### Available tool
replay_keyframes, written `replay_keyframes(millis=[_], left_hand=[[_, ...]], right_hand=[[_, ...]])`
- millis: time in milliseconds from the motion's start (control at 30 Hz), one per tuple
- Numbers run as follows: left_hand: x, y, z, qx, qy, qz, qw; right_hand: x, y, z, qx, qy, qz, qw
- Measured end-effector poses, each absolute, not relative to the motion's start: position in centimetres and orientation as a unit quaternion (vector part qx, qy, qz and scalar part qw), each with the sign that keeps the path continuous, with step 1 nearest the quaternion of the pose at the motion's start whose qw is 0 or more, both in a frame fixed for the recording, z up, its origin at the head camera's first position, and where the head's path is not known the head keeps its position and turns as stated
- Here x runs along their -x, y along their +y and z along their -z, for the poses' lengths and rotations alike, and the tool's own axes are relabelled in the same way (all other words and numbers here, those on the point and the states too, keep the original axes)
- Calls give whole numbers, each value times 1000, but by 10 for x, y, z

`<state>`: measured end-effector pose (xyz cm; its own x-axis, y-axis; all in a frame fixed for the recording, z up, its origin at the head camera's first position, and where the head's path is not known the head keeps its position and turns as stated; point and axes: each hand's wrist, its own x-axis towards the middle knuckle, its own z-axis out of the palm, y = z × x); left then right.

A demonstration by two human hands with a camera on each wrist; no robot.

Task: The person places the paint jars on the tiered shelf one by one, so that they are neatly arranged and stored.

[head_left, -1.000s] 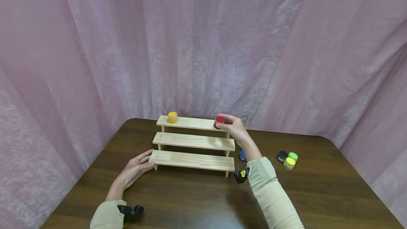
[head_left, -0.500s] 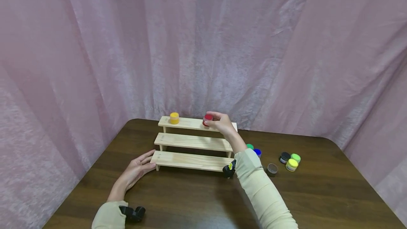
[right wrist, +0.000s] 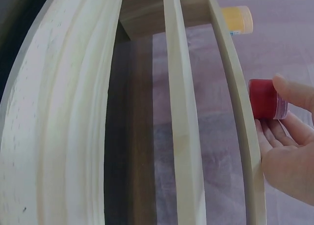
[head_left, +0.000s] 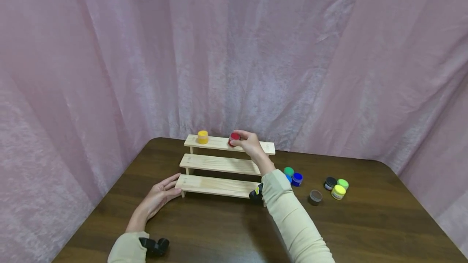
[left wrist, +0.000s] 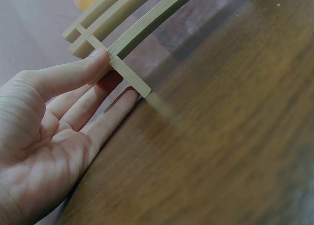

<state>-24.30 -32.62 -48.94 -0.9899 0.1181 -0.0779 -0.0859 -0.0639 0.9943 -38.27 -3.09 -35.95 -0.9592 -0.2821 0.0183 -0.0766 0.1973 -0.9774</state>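
Observation:
A three-step wooden display stand point(head_left: 219, 184) stands on the table. My left hand point(head_left: 156, 198) holds its lower left end, thumb on the bottom board's corner and fingers reaching behind the side leg, as the left wrist view shows. On the top step, my right hand point(head_left: 250, 144) pinches a small red paint jar point(right wrist: 263, 98) between thumb and fingers. The jar's base meets the top board point(right wrist: 240, 117) in the right wrist view. A yellow-orange paint jar point(head_left: 202, 137) sits near the left end of that same step.
Right of the stand are green point(head_left: 289, 171), dark blue point(head_left: 297, 179) and partly hidden light blue point(head_left: 288, 178) jars. Farther right stand brown point(head_left: 315, 197), black point(head_left: 330, 183), yellow point(head_left: 338, 192) and light green point(head_left: 343, 184) jars. A pink curtain point(head_left: 234, 52) hangs behind the table point(head_left: 204, 230).
My right hand has moved left along the top step with the red jar, toward the yellow-orange one. My left hand stays at the stand's end. The view has shifted slightly.

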Motion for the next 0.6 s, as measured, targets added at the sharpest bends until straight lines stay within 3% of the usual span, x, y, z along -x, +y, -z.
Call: replay_keyframes(millis=[600], left_hand=[[243,-333,485,-13,680,-730,65]], right_hand=[[384,-48,360,153,789,592,59]])
